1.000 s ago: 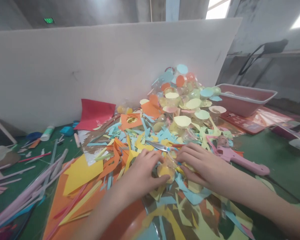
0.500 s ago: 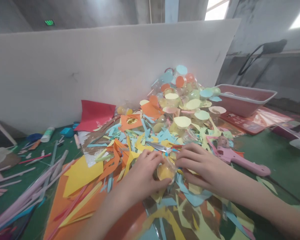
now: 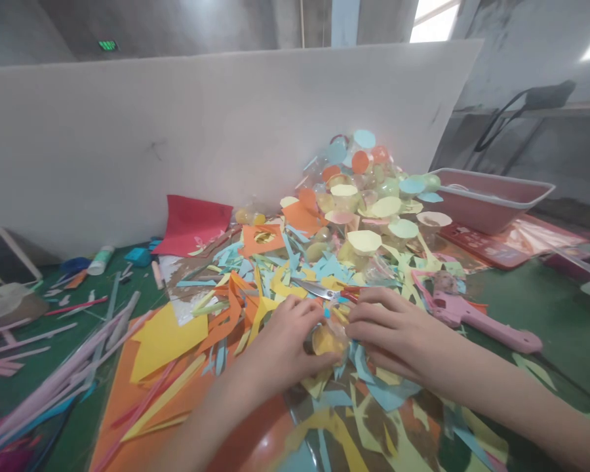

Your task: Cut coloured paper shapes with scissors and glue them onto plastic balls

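Between my hands is a small clear plastic cup point(image 3: 328, 341) with yellow showing at its near end. My left hand point(image 3: 290, 341) is curved around its left side, thumb along the near edge and fingers over the top. On the right, the bent fingers of my right hand point(image 3: 388, 328) press against the same cup; their tips are partly hidden. A bit of blue shows by the cup's upper edge. Just beyond my fingers lie scissors point(image 3: 319, 290) with metal blades, their handles partly covered. Cut paper scraps point(image 3: 388, 393) lie under and around both hands.
Capped plastic cups point(image 3: 364, 242) are heaped against a white board point(image 3: 128, 144). A pink glue gun point(image 3: 486, 324) with a cord lies right, before a pink basin point(image 3: 496, 203). Pink strips point(image 3: 73, 373), yellow paper point(image 3: 172, 341) and a red sheet point(image 3: 196, 226) lie left.
The view has shifted slightly, so everything sits a little further right. Both hands stay around the cup, which has turned slightly between the fingers.
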A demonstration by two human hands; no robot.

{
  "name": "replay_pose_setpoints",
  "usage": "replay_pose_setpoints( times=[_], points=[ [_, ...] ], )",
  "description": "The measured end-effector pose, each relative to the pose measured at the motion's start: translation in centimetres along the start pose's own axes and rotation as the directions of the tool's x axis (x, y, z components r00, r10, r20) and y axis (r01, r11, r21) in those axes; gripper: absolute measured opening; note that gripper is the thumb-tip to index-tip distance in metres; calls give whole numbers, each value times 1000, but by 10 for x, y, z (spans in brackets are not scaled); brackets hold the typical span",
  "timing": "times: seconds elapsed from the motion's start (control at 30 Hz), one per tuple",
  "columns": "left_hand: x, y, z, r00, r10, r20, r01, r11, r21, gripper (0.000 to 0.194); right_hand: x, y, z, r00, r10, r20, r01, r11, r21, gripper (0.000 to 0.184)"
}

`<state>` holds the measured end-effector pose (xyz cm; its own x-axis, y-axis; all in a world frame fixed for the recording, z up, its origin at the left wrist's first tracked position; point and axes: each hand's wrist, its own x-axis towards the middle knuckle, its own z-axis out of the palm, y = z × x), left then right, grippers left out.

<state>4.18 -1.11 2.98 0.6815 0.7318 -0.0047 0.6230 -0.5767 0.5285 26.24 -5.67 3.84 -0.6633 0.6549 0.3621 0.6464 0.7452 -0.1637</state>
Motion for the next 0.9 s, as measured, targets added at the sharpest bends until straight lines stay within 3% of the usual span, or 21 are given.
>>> replay_pose_setpoints(
  times=[0.2,0.4,0.53,0.63,0.7,0.77,0.83,0.9],
  points=[
    [-1,0,-5,999,-27,48,29,999,-39,36,3,-2,8,999,-35,-12,33,992,-124,16],
    [-12,-3,-32,977,-92,194,125,979,-162,43,8,-5,5,999,-34,-15,31,992,-124,21],
    [-17,-2,-46,978,-157,137,187,951,-246,33,5,-9,-9,998,58,24,-57,998,-32,37],
    [-16,10,-47,969,-244,49,247,929,-276,38,3,-11,-16,989,146,22,-147,988,40,42],
    [-13,20,-43,952,-306,0,294,912,-287,42,4,-11,-16,968,249,-10,-248,966,79,37],
    [-11,27,-36,940,-338,-41,312,904,-291,44,6,-9,-12,917,399,-8,-394,909,134,32],
    [-9,31,-29,938,-341,-60,313,908,-278,44,9,-6,-7,852,519,62,-519,827,214,32],
    [-7,31,-22,940,-336,-54,312,914,-259,42,11,-3,-2,813,561,155,-579,758,300,34]
  ],
)
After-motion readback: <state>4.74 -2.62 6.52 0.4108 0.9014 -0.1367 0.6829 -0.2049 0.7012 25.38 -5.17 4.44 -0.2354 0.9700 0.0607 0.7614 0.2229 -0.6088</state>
